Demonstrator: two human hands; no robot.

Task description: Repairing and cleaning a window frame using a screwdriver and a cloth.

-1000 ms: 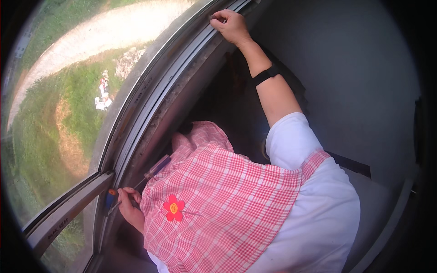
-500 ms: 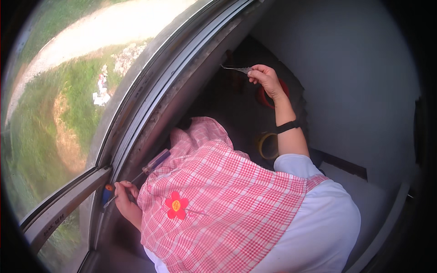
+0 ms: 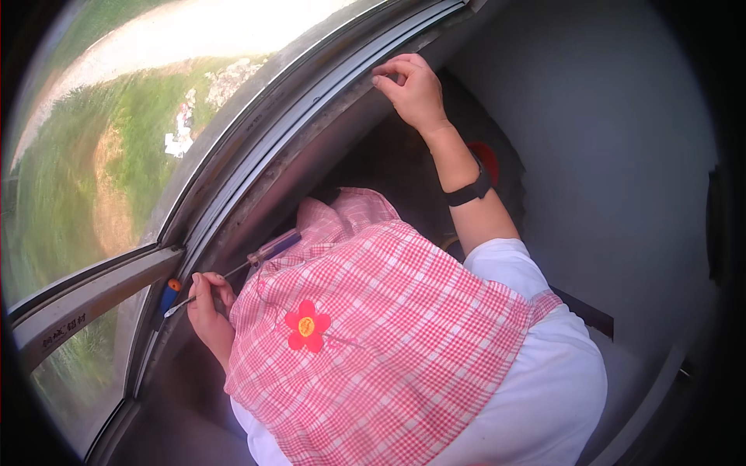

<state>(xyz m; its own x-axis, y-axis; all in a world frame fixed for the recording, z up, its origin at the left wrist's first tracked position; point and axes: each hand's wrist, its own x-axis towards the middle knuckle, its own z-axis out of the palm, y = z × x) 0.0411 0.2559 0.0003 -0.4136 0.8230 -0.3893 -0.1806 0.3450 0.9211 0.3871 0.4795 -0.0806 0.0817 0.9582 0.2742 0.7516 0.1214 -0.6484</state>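
My left hand (image 3: 206, 307) is closed on the shaft of a screwdriver (image 3: 272, 247) with a translucent purple handle, its tip pointing down-left beside the window frame. An orange-and-blue tool (image 3: 171, 295) lies in the frame's corner near that hand. My right hand (image 3: 412, 93), a black band on its wrist, is closed at the upper part of the sill along the metal window track (image 3: 311, 99); what its fingertips hold is hidden. The red checked apron (image 3: 381, 326) with a flower patch covers my front.
The window glass (image 3: 116, 179) at left shows grass and a pale path outside. A grey wall (image 3: 606, 155) is at right. On the dark floor below, a red container (image 3: 486, 157) is partly hidden behind my right arm, as is a yellow round object (image 3: 447, 243).
My right hand dropped away from the sill with a thin silvery piece, then rose back to the track, where that piece no longer shows. My left hand still holds the screwdriver.
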